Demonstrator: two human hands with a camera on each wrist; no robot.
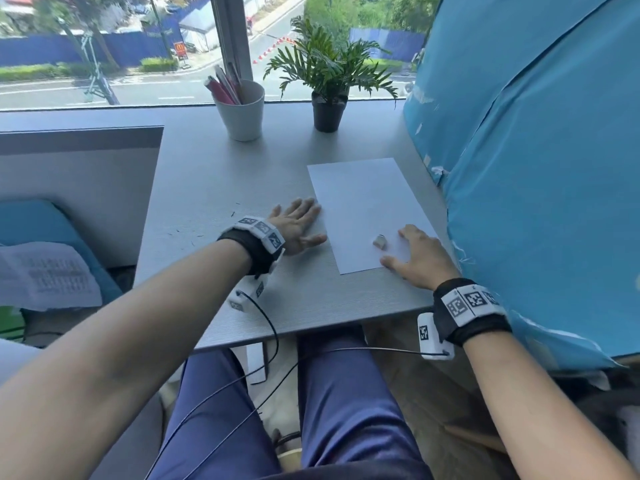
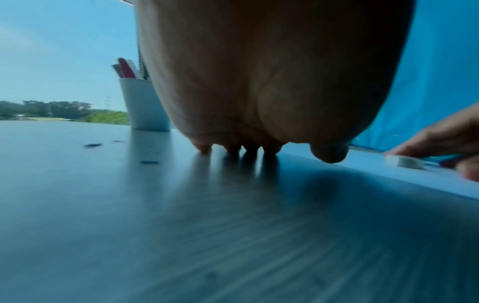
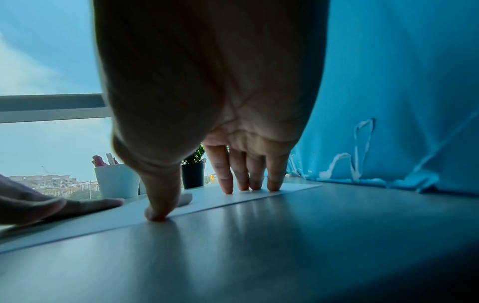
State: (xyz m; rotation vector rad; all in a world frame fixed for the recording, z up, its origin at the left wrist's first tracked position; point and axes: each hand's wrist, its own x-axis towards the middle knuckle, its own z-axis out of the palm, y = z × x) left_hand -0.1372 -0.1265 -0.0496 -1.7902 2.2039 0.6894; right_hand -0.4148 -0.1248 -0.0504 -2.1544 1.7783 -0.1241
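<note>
A white sheet of paper [image 1: 363, 209] lies flat on the grey desk [image 1: 214, 188], with a small white eraser [image 1: 380, 241] near its lower right part. My left hand [image 1: 298, 226] lies flat on the desk at the paper's left edge, fingers straight, and its fingertips [image 2: 204, 148] touch the surface. My right hand [image 1: 419, 254] presses on the paper's near right corner, fingers spread, thumb [image 3: 160, 207] at the near edge. The eraser [image 2: 404, 162] sits just left of the right hand, between thumb and index finger, apart from them.
A white cup of pens [image 1: 240, 110] and a small potted plant [image 1: 327, 81] stand at the back by the window. Blue fabric [image 1: 526, 168] hangs close on the right. A grey partition [image 1: 76, 188] rises on the left. The desk's front edge is near my wrists.
</note>
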